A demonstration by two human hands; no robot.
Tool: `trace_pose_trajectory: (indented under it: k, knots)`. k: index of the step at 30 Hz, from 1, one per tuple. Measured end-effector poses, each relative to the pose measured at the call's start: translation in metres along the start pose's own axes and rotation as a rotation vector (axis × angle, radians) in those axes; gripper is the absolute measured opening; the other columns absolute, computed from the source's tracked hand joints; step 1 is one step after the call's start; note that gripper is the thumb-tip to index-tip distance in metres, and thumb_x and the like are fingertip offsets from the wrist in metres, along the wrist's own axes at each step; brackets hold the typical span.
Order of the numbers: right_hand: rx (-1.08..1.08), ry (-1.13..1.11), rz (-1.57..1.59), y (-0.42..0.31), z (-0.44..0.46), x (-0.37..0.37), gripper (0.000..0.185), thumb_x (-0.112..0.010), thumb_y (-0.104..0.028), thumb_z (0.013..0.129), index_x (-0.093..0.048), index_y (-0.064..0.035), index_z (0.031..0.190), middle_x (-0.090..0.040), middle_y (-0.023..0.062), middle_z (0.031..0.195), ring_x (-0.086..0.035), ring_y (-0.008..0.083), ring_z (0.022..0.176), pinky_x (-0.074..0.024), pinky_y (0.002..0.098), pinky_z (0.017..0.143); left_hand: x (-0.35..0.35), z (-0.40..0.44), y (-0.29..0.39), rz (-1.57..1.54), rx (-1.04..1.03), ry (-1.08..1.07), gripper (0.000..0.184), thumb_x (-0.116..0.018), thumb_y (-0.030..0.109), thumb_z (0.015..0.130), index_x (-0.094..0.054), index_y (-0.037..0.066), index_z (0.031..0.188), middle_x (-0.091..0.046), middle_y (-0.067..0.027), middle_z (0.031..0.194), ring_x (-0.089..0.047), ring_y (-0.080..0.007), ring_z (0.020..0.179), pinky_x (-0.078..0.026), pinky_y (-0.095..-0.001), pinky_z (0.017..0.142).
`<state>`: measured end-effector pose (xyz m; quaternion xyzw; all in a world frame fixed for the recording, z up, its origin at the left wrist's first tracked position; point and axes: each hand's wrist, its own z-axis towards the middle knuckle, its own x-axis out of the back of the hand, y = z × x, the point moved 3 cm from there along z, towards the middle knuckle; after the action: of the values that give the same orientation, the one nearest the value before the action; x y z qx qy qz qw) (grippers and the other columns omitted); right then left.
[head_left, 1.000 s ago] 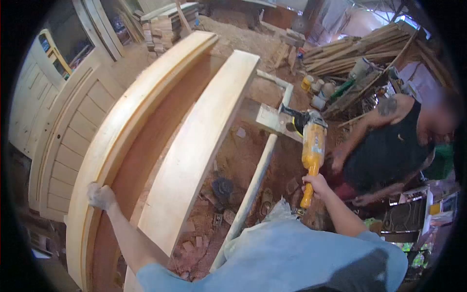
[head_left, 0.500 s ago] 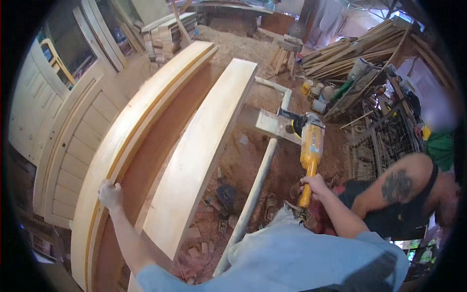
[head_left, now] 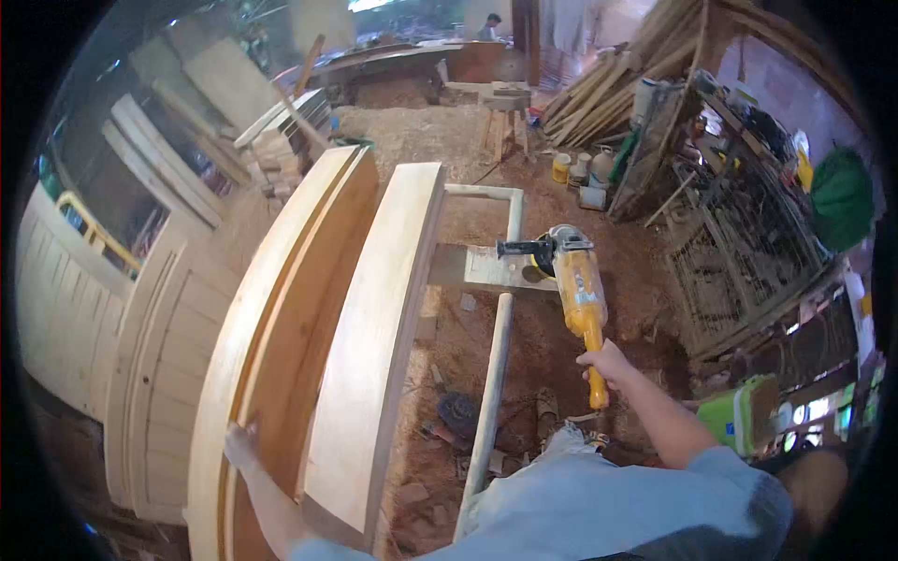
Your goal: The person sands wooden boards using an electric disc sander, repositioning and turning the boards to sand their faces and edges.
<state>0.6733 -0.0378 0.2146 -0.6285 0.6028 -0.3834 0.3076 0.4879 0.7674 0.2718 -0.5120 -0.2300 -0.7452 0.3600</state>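
My right hand (head_left: 608, 363) is wrapped round the rear handle of a yellow power tool (head_left: 582, 290), whose grey head and black side handle point away from me above a support board (head_left: 496, 269). On the left, my left hand (head_left: 241, 445) holds the inner edge of a long curved wooden piece (head_left: 257, 309) with a stepped rim. Between the hands lies a second pale curved board (head_left: 379, 327), which neither hand touches. The disc side of the tool is partly hidden by its head.
Panelled wooden doors (head_left: 173, 374) lean at the left. A pale pole (head_left: 488, 402) runs towards me. Paint cans (head_left: 561, 168), stacked sticks (head_left: 627, 84) and a metal rack (head_left: 739, 262) stand at the right. Another person (head_left: 489, 28) is far back; part of a nearby person (head_left: 812, 496) shows at lower right.
The view has tilted up and turned. The nearby person has moved down to the lower right edge, mostly out of view. Both hands keep their holds on the wood and the tool.
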Motion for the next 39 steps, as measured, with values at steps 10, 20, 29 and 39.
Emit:
trace_pose_trajectory:
  k: [10,20,29,39]
  knots:
    - [-0.043,-0.063,-0.026,0.014,0.002,0.017,0.037,-0.079,-0.019,0.086,-0.06,-0.0026,0.113,-0.064,0.0074,0.08,-0.064,0.0197,0.058,-0.053,0.0365,0.054,0.14,-0.058,0.015,-0.055,0.113,-0.117,0.068,-0.088,0.059,0.07,-0.071,-0.006,0.081,-0.072,-0.0267,0.082,-0.071,-0.048,0.081,-0.055,-0.0542,0.073]
    - [-0.333,-0.389,0.359,0.027,-0.012,0.068,0.049,-0.072,-0.026,0.095,-0.055,-0.0193,0.141,-0.061,0.0028,0.085,-0.06,0.0182,0.069,-0.0552,0.0383,0.063,0.27,-0.129,-0.013,-0.056,0.01,-0.061,0.061,-0.09,0.051,0.074,-0.07,-0.006,0.082,-0.069,-0.0255,0.074,-0.071,-0.039,0.072,-0.053,-0.047,0.064]
    - [-0.165,-0.48,0.079,-0.004,0.015,0.101,0.036,-0.063,-0.02,0.096,-0.06,-0.0089,0.13,-0.058,0.0006,0.073,-0.059,0.0166,0.06,-0.0508,0.0347,0.052,0.287,-0.226,0.052,0.005,-0.027,-0.083,0.059,-0.083,0.063,0.069,-0.068,0.006,0.076,-0.069,-0.0193,0.078,-0.069,-0.0428,0.078,-0.054,-0.0513,0.068]
    - [-0.007,-0.638,-0.44,0.011,0.098,0.161,0.02,-0.065,-0.021,0.094,-0.065,-0.0034,0.102,-0.059,0.0055,0.073,-0.057,0.0203,0.065,-0.0485,0.035,0.06,0.213,-0.325,0.079,0.051,-0.075,0.04,0.046,-0.086,0.047,0.068,-0.065,0.006,0.075,-0.068,-0.0142,0.076,-0.07,-0.0359,0.075,-0.058,-0.0455,0.069]
